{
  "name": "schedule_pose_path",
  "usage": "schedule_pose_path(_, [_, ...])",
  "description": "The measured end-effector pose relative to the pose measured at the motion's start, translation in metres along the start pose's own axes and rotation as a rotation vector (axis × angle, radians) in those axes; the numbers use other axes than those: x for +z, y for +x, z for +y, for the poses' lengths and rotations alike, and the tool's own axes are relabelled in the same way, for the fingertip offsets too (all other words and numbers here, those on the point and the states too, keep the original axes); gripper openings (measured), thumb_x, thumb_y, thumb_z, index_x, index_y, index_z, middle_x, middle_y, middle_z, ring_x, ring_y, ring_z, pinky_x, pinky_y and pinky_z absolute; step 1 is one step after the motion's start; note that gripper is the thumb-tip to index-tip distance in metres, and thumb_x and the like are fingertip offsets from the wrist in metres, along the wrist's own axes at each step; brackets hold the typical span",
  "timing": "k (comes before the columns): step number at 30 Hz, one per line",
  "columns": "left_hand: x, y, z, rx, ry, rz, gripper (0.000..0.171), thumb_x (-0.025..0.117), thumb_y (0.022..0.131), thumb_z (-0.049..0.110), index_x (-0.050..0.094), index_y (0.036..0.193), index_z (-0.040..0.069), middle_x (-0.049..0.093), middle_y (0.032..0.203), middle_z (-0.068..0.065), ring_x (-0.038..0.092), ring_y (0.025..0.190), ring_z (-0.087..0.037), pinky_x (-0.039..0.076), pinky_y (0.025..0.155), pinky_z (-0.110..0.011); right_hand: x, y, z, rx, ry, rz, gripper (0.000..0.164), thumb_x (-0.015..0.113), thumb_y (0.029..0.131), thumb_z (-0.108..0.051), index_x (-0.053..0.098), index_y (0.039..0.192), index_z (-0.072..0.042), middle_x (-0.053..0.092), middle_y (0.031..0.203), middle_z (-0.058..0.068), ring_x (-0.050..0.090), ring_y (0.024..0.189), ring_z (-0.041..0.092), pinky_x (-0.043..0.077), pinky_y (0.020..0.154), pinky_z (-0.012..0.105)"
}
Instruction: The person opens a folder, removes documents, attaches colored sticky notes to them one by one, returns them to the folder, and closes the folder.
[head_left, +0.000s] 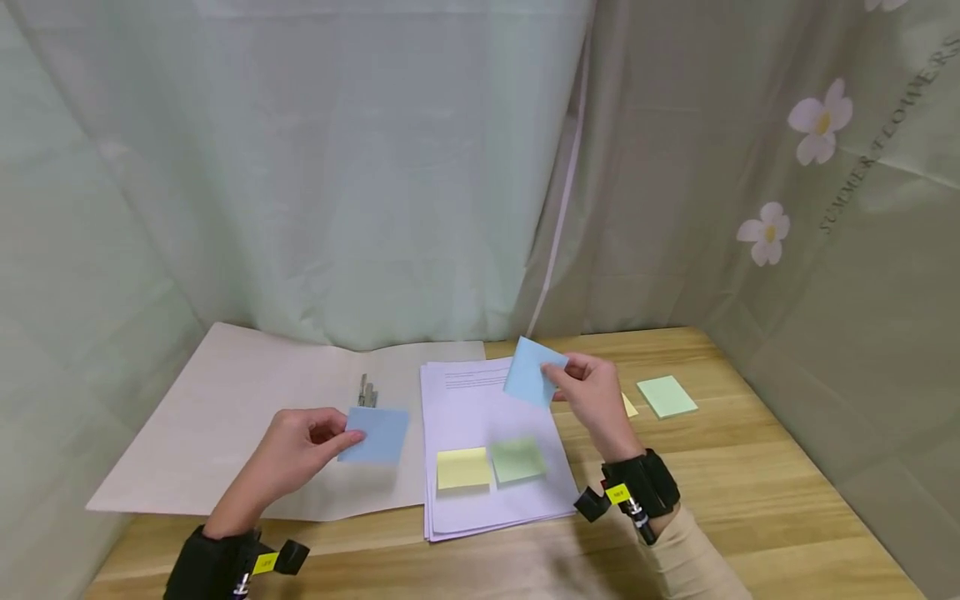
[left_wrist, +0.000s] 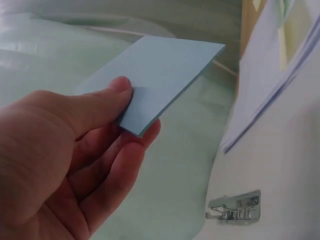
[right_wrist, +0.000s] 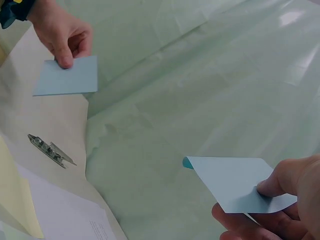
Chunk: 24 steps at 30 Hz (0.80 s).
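My left hand (head_left: pixel 303 446) pinches a blue sticky note pad (head_left: pixel 378 435) between thumb and fingers, above an opened white folder (head_left: pixel 285 375). In the left wrist view the pad (left_wrist: pixel 165 70) shows a thick edge. A single blue sticky note (head_left: pixel 531 372) is held by my right hand (head_left: pixel 592 396), over the top of a stack of printed paper (head_left: pixel 465 417); in the right wrist view one corner of this note (right_wrist: pixel 235 182) curls under. Lower on the stack a yellow sticky note (head_left: pixel 462 468) and a green sticky note (head_left: pixel 519 460) stick side by side.
A metal clip (head_left: pixel 367 392) is fixed to the folder, left of the papers. On the wooden table (head_left: pixel 750 467) to the right lies a green sticky note pad (head_left: pixel 667 397). Part of a yellow pad (head_left: pixel 629 406) shows behind my right hand. Curtains (head_left: pixel 375 167) enclose the table.
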<state>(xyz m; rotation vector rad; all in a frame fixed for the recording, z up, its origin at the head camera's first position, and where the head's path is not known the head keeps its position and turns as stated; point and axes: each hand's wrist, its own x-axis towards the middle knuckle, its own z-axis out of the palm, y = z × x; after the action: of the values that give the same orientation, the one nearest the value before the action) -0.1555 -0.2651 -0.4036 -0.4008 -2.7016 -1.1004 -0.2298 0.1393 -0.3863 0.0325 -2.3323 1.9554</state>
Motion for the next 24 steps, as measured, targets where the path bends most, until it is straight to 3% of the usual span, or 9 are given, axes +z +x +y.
schedule_pose_path(4, [0.005,0.003,-0.004,0.032,-0.016,-0.133,0.017,0.087,0.098,0.015,0.076,0.085,0.015,0.061,0.073,0.009,0.05,0.068,-0.001,0.043,0.061,-0.023,-0.001,0.001,0.002,0.006,-0.001,0.005,0.024,0.08,0.104,-0.017,0.081,0.115,0.004,0.08,0.096,0.005,0.074,0.083,0.013,0.064,0.077,0.024])
schedule_pose_path(10, [0.01,0.005,-0.011,0.101,-0.083,-0.428,0.018,0.085,0.099,0.013,0.075,0.085,0.01,0.063,0.076,0.011,0.049,0.073,0.003,0.043,0.063,-0.021,0.0,-0.002,0.001,0.001,0.013,0.002,0.023,0.081,0.104,-0.016,0.081,0.112,0.006,0.079,0.093,0.003,0.073,0.082,0.013,0.066,0.078,0.027])
schedule_pose_path(14, [0.016,0.005,-0.013,0.088,-0.127,-0.575,0.015,0.085,0.099,0.013,0.078,0.086,0.009,0.066,0.076,0.011,0.052,0.071,0.003,0.046,0.065,-0.02,0.002,-0.003,-0.001,-0.01,0.018,-0.005,0.022,0.08,0.104,-0.015,0.081,0.111,0.006,0.079,0.092,0.001,0.073,0.082,0.012,0.065,0.077,0.025])
schedule_pose_path(19, [0.024,0.004,-0.013,0.047,-0.116,-0.641,0.014,0.088,0.097,0.013,0.079,0.086,0.011,0.064,0.075,0.012,0.054,0.069,0.001,0.047,0.064,-0.02,0.003,-0.005,-0.004,-0.022,0.027,-0.013,0.023,0.08,0.104,-0.015,0.081,0.115,0.006,0.082,0.096,0.004,0.075,0.083,0.011,0.064,0.075,0.024])
schedule_pose_path(24, [0.03,0.0,-0.011,-0.007,-0.021,-0.659,0.017,0.092,0.092,0.013,0.079,0.08,0.013,0.059,0.07,0.012,0.051,0.066,-0.001,0.043,0.061,-0.02,0.003,-0.007,-0.005,-0.023,0.028,-0.014,0.024,0.08,0.104,-0.015,0.081,0.115,0.006,0.081,0.094,0.002,0.074,0.082,0.011,0.064,0.076,0.025])
